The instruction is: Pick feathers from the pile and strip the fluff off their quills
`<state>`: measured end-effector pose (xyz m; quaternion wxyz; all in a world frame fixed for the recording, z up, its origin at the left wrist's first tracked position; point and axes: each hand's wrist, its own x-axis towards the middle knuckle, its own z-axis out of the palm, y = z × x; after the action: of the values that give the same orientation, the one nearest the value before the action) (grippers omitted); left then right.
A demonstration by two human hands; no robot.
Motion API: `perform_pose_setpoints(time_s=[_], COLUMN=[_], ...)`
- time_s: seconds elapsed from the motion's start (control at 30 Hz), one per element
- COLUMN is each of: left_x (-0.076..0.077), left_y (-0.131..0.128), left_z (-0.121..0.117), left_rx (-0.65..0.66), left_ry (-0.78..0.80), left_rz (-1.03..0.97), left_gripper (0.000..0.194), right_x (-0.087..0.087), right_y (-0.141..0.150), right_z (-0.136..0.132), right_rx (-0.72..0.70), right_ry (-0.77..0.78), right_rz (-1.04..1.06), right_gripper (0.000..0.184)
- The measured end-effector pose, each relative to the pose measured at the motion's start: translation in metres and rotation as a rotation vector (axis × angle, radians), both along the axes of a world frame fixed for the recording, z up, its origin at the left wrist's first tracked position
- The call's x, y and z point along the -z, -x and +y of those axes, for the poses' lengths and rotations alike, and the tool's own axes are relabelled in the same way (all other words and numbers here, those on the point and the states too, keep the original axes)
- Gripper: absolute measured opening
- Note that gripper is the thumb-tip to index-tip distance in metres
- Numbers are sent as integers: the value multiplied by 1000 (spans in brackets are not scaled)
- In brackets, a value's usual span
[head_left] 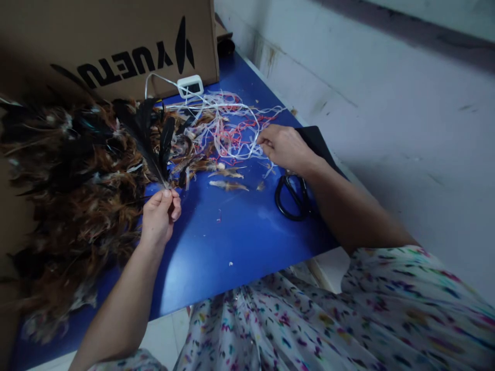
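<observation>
My left hand (160, 214) pinches a small bunch of black feathers (149, 139) by the quills, tips fanning up and away over the blue table (216, 242). My right hand (288, 147) is closed, thumb against fingers, at the right side of a tangle of white and red strings (232, 126). A white strand passes by its fingertips; whether they grip it I cannot tell. Just below my right wrist lie scissors with black handles (292, 203), their blades hidden. Several loose brown feathers (228, 185) rest between my hands.
A large heap of brown and black feathers (85, 206) covers the table's left side. Behind stands a cardboard box (127, 31), with a small white device (190, 86) and cord before it. A black flat object (317, 141) lies by the wall (386, 103) on the right.
</observation>
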<state>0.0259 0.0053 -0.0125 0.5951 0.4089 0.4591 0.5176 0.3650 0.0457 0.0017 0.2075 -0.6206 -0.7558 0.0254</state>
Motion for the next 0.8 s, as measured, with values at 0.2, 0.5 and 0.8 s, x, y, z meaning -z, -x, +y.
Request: perform_pose_setpoints(time_s=[0.2, 0.5, 0.8], left_x=[0, 0, -1], left_y=[-2, -4, -5], left_z=[-2, -3, -3], left_rx=[9, 15, 12], left_ry=[0, 14, 18], left_rz=[-1, -6, -12], left_gripper=[45, 47, 47], right_x=[10, 22, 21], right_y=[24, 37, 30], right_z=[-1, 0, 0], right_rx=[-252, -163, -53], right_ry=[-6, 98, 60], right_rz=[-9, -93, -56], right_gripper=[20, 17, 16])
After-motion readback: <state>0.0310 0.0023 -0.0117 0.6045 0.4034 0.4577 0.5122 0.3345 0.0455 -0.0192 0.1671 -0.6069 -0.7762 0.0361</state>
